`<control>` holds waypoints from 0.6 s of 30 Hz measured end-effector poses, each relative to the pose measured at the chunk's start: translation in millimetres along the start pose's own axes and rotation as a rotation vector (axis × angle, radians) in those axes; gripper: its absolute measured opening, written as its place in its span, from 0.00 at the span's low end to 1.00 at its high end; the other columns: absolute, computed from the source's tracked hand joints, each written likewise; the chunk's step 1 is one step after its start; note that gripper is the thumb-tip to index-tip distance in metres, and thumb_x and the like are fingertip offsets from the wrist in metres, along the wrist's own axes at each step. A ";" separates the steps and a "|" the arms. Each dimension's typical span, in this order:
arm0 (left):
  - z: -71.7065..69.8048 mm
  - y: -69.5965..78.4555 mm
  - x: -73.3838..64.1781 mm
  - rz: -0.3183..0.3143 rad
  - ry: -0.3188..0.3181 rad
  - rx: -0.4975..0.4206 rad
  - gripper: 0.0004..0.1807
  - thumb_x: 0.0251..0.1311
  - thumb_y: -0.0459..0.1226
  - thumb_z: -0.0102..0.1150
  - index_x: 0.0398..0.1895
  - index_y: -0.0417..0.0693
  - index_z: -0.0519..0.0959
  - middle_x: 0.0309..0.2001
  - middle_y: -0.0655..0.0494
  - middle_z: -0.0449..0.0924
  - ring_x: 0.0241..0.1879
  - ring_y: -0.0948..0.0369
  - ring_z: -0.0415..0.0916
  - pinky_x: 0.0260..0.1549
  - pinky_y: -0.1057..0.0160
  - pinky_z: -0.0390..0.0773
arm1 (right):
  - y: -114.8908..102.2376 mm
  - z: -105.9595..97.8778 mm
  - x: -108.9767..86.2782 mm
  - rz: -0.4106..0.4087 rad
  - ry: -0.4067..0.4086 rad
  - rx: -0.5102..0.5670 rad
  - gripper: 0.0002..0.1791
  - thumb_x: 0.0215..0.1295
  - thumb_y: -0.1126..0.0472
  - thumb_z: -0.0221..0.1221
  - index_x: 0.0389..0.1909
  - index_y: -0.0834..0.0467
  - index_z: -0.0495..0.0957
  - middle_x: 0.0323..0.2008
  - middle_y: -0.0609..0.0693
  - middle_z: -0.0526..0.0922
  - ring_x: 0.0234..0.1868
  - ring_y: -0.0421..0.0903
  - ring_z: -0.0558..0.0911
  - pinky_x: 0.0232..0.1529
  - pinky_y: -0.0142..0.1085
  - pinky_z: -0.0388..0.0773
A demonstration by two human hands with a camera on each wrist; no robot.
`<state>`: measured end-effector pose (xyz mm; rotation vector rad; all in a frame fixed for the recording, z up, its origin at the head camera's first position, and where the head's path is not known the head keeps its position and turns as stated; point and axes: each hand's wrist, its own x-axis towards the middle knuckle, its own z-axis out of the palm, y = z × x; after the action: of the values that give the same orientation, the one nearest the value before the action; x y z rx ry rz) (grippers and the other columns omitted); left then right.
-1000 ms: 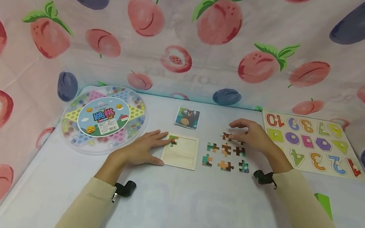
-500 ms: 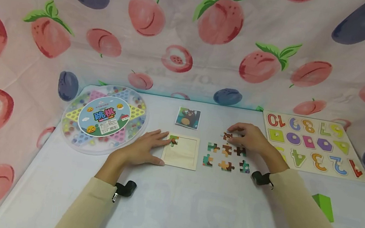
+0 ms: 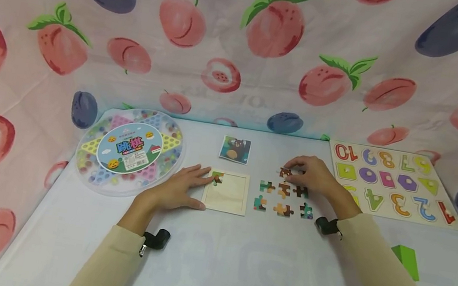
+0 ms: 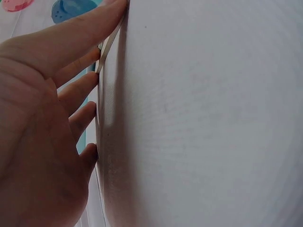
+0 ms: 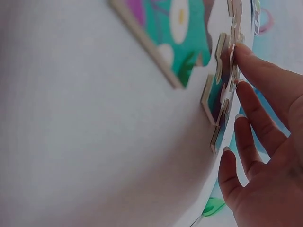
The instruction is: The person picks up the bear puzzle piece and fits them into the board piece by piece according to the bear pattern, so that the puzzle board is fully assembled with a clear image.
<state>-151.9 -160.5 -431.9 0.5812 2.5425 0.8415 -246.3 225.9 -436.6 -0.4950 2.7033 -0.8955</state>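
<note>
A fruit-print cloth (image 3: 229,28) hangs behind and to the left of the white worktop (image 3: 209,270). Farthest left on the worktop lies the round game box (image 3: 131,147), a clear case with coloured beads around an illustrated label.

Just right of it, the left hand (image 3: 177,187) is palm down with fingers extended and apart, gripping nothing. Its index finger reaches over the left rim of the square wooden tray (image 3: 230,198), and its thumb is at the near left corner.

Inside the tray, a green-and-brown corner piece (image 3: 217,178) sits in the far left corner. Behind the tray, the bear card (image 3: 235,149) lies face up.

Right of the tray, loose pieces (image 3: 284,189) lie apart in a middle and a front row, three in each. Behind the middle row is a brown piece (image 3: 284,173), pinched between the thumb and index finger of the right hand (image 3: 313,175); whether it is off the worktop, I cannot tell. The right wrist view shows the other fingers loosely bent and parted.

The number board (image 3: 394,188) lies beyond the right hand, its numerals upside down, the wrist overlapping its near left corner. Nearer and farthest right, beside the right sleeve (image 3: 388,273), is a green block (image 3: 407,262).
</note>
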 end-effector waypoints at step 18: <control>0.7 -0.7 1.2 -0.008 -0.001 0.009 0.45 0.58 0.48 0.73 0.78 0.55 0.64 0.84 0.56 0.50 0.85 0.48 0.37 0.81 0.38 0.40 | 0.1 -0.4 1.5 -0.056 0.004 -0.027 0.14 0.64 0.63 0.69 0.51 0.56 0.86 0.54 0.58 0.87 0.62 0.59 0.81 0.65 0.58 0.76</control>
<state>-152.7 -160.0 -433.1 0.5734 2.5479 0.8268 -247.8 225.6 -436.6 -0.5783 2.7204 -0.8768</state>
